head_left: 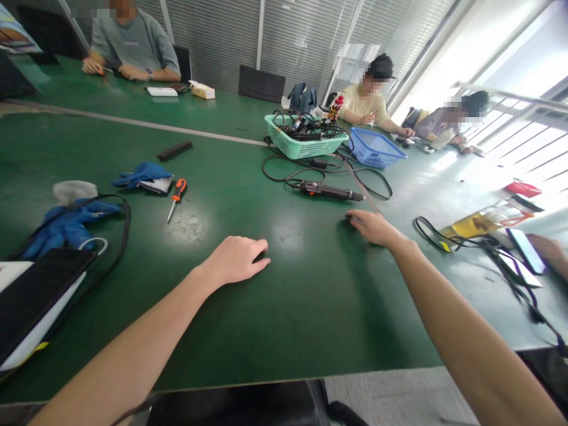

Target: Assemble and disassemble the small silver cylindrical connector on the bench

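**Head view.** The left hand (235,260) and the right hand (373,228) lie palm down on a green tabletop (310,319), well apart, fingers slightly curled and touching the surface, neither clamped on anything. Nearest the right hand, just past its fingertips, lies one corded electric screwdriver (328,190) with a slim black body. Nearest the left hand, up and to the left, lies one screwdriver (176,198) with an orange handle and a steel shaft.

Toward the far edge stand two plastic mesh baskets: a green basket (306,142) filled with tangled cables and tools, and a blue basket (377,148) just beside it. Black cable (306,171) loops across the tabletop in front of them.

Along the left edge lie two blue gloves (142,175), a grey cloth (74,192) and a flat black-and-white case (39,296). A black bar (175,151) lies farther up.

Along the right edge lie two smartphones (526,251) and a clear bag (483,219) with yellow contents.

Three seated co-workers (131,44) work at the far edges, their hands apart from the two in front.
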The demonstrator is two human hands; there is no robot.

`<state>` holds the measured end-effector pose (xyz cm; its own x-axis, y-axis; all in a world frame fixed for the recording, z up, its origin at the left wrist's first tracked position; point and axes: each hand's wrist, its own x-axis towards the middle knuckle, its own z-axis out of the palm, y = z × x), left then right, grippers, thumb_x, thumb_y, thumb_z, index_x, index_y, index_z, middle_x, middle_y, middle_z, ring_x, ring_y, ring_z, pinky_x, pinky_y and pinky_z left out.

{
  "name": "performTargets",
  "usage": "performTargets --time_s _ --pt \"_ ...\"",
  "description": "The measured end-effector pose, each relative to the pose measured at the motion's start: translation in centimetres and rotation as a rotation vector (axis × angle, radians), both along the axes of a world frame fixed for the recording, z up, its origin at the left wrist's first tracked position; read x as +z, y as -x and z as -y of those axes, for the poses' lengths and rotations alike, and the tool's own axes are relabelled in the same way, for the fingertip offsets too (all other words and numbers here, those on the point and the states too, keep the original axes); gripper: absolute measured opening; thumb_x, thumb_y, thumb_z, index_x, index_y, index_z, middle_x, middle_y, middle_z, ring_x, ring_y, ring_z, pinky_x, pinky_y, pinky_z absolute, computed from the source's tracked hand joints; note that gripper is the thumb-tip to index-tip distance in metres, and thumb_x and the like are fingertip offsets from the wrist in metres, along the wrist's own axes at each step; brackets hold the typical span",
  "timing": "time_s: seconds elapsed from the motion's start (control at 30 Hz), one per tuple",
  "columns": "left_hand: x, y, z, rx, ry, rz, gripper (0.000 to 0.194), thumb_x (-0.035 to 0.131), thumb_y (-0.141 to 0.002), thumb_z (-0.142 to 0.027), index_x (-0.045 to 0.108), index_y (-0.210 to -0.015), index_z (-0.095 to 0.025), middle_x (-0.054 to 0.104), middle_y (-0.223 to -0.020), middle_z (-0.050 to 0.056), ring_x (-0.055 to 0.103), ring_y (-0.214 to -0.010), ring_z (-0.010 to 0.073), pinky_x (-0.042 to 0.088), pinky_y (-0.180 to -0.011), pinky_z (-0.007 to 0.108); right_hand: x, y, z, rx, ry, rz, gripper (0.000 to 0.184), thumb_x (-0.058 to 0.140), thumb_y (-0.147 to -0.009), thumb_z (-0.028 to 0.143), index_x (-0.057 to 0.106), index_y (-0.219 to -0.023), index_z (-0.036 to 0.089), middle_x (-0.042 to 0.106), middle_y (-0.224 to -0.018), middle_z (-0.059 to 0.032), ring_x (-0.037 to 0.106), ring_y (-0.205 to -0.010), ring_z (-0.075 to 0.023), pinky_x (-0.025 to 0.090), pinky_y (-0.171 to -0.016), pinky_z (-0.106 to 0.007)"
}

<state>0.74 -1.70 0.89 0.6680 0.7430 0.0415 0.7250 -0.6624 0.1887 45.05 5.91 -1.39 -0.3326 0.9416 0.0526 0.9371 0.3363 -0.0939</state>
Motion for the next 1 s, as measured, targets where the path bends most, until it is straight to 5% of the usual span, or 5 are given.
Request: performTargets --time_s 0.17,0.37,0.53,0.83,1.0 --pt "-0.5 0.2 -0.2 0.003 -0.019 0.006 0.026 0.045 -0.094 -0.044 0.059 -0.093 -0.022 0.072 -0.085 0.003 0.066 -0.073 0.0201 0.042 -0.064 0.031 -1.8 -4.6 3.4 -0.162 -0.066 -0.083 0.043 0.041 -0.096 0.044 0.063 -0.127 0.023 0.068 -0.123 -0.0086 0.063 -0.112 -0.0274 0.048 -0.098 -0.042" --pt "-0.8 0.3 -0.2 0.01 -0.035 0.017 0.026 0.044 -0.094 -0.043 0.06 -0.093 -0.023 0.072 -0.085 0.004 0.066 -0.073 0.0214 0.043 -0.064 0.033 -3.2 -3.3 7.2 -0.223 -0.213 -0.159 0.044 0.038 -0.097 0.044 0.061 -0.127 0.022 0.066 -0.123 -0.0107 0.058 -0.118 -0.0281 0.045 -0.103 -0.045" --pt "-0.5 0.2 0.0 0.016 -0.027 0.009 0.027 0.043 -0.094 -0.043 0.061 -0.094 -0.023 0.073 -0.086 0.004 0.067 -0.074 0.0212 0.044 -0.065 0.032 -2.7 4.1 8.1 -0.221 -0.241 -0.213 0.039 0.036 -0.098 0.035 0.064 -0.123 0.021 0.065 -0.116 -0.0127 0.056 -0.113 -0.0283 0.045 -0.1 -0.045" --pt "-0.6 0.3 -0.1 0.108 -0.068 -0.06 0.029 0.041 -0.094 -0.042 0.063 -0.097 -0.023 0.072 -0.087 0.007 0.068 -0.079 0.0248 0.047 -0.069 0.034 -1.9 24.3 7.7 0.048 -0.313 -0.347 0.033 0.035 -0.097 0.018 0.063 -0.117 0.017 0.06 -0.107 -0.0143 0.05 -0.109 -0.0281 0.04 -0.105 -0.049" --pt "-0.5 0.6 -0.4 0.17 -0.108 -0.072 0.03 0.038 -0.095 -0.039 0.062 -0.1 -0.022 0.072 -0.086 0.008 0.068 -0.077 0.0248 0.046 -0.068 0.034 -1.5 28.6 7.9 0.128 -0.264 -0.355 0.033 0.035 -0.096 0.014 0.062 -0.116 0.018 0.06 -0.107 -0.0133 0.05 -0.108 -0.0279 0.04 -0.107 -0.049"
